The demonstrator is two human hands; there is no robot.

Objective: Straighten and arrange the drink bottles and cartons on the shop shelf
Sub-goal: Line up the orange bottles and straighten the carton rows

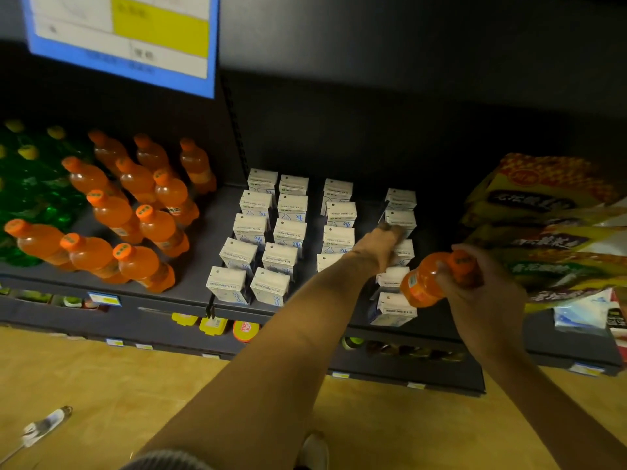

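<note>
Several white drink cartons [258,232] stand in rows on the dark shelf [200,245]. My left hand [380,245] reaches over the right-hand rows, and its fingers lie on a carton [402,220] in the rightmost row. My right hand [481,296] grips an orange drink bottle [424,283] near its cap, holding it tilted in front of the shelf's right part. More orange bottles [135,212] stand grouped on the shelf's left part, with green bottles [30,184] beyond them.
Yellow snack bags [543,218] are stacked at the right of the shelf. A blue and yellow sign [135,35] hangs above the bottles. Lower shelves [407,354] hold more goods. A tan floor [101,385] lies below.
</note>
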